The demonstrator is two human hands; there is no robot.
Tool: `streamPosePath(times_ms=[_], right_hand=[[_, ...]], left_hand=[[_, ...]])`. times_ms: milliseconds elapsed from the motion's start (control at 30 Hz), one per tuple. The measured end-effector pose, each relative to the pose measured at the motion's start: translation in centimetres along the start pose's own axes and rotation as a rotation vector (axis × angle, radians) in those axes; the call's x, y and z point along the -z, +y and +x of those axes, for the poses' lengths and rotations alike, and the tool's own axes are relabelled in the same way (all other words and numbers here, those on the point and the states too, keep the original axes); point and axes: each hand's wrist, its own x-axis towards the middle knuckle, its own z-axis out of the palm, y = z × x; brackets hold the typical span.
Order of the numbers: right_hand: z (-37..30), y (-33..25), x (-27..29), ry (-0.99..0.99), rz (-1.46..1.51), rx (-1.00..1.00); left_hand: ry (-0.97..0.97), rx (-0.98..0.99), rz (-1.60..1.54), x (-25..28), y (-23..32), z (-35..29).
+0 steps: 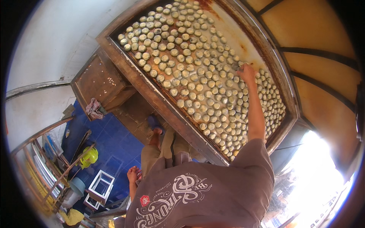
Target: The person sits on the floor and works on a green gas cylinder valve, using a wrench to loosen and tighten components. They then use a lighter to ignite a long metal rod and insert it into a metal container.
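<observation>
Dial: the wearer's view, 12 at top.
Right hand: at 2 o'clock, fingers (241, 71) bent down among the pieces; cannot tell whether they grip one or only touch.
Round pieces: pale yellow-green pieces (199, 87), many dark-flecked, spread from 11 round to 4 o'clock; close-set, some touching, sparser toward 11.
Tray: broad tray (127, 67) with a brown wooden rim, set aslant; bare, rust-stained strip at 1 o'clock, beyond the pieces.
Left hand: low at 7 o'clock, well apart from the tray, beside the leg; fingers partly hidden, cannot tell whether they hold anything.
Wooden box: box (91, 76) at 10 o'clock, beside the tray; small pale bits scattered on top.
Cloth: crumpled cloth (94, 109) at 9, at the box's edge.
Floor: blue tiles (112, 133), 8 to 9 o'clock; yellow-green object (88, 156) at 8, white open frame (102, 186) between 7 and 8.
</observation>
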Motion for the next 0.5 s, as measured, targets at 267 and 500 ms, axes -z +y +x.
streamPosePath(times_ms=[267,500], right_hand=[[-0.7,0.6,-2.7,0.117,0.093,-0.167],[-1.7,-0.2,-2.2,0.113,0.207,-0.074]], left_hand=[[-0.069,-0.021,-0.015,0.2,0.4,0.8],[-0.01,-0.027,0.052,1.1,0.2,0.5]])
